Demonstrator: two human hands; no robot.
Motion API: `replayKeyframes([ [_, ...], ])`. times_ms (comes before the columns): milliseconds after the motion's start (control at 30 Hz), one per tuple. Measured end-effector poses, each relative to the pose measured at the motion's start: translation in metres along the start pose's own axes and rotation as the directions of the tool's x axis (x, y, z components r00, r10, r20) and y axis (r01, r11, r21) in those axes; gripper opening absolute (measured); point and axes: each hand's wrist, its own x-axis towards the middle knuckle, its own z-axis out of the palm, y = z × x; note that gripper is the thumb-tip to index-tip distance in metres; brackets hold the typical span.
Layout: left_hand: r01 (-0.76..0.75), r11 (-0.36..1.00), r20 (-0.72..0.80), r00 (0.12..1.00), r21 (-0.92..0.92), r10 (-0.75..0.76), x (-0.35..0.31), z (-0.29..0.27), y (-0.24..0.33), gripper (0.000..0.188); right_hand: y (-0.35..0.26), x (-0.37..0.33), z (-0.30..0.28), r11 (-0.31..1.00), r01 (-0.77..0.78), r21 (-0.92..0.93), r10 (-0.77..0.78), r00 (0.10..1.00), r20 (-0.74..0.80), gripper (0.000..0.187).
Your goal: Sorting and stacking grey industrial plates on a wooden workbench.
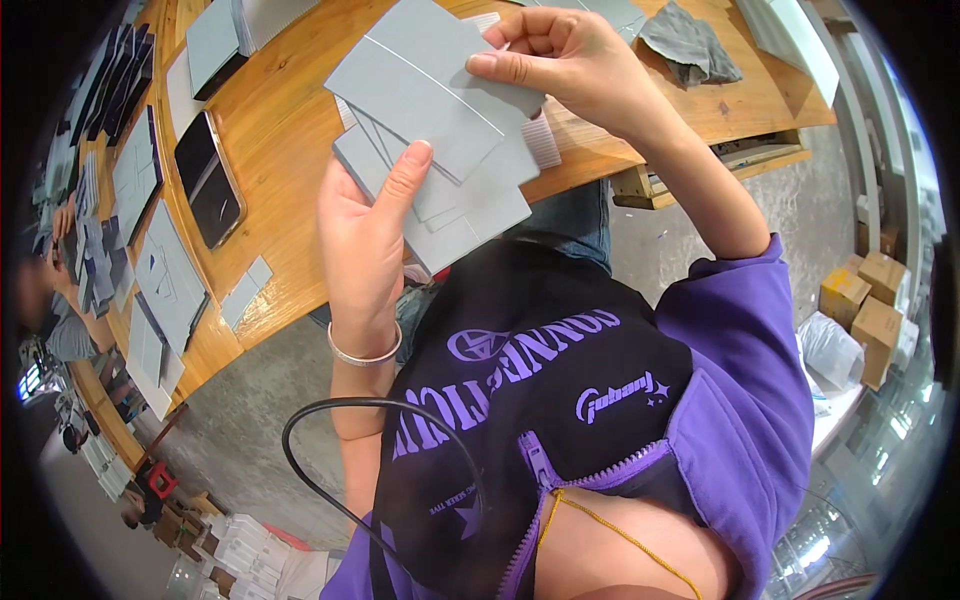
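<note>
In the head view, the stack of grey panels (pixel 410 105) is held up over the desk (pixel 285 150), its top panel's long axis slanting from far left to near right; the left grip (pixel 362 228) clasps the near left side, thumb on top, and the right grip (pixel 565 72) pinches the far right edge (how many layers, I cannot tell). A dark phone (pixel 210 180) lies to the left, a grey cloth (pixel 690 45) to the right, neither in the way.
</note>
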Motion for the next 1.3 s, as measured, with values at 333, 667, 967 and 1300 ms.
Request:
replayKeyframes([
  [333, -0.018, 1.0, 0.003, 1.0, -0.015, 0.018, 0.003, -0.001, 0.0, 0.037, -0.017, 0.001, -0.01, 0.887, -0.051, -0.459, 0.104, 0.99, 0.09, 0.04],
  [667, -0.017, 0.999, -0.089, 0.996, -0.032, 0.015, 0.008, -0.008, -0.004, 0.034, 0.005, -0.015, -0.018, 0.995, -0.1, -0.019, 0.102, 0.967, 0.235, 0.031],
  [967, -0.022, 1.0, -0.055, 0.998, -0.005, 0.022, 0.007, -0.001, -0.004, 0.036, 0.003, -0.015, -0.004, 0.993, -0.061, -0.104, 0.066, 0.997, 0.051, 0.024],
  [1300, -0.03, 0.999, -0.093, 0.995, -0.03, 0.027, 0.006, -0.005, -0.005, 0.033, -0.006, -0.013, -0.011, 0.987, -0.117, -0.11, 0.128, 0.987, 0.094, 0.028],
])
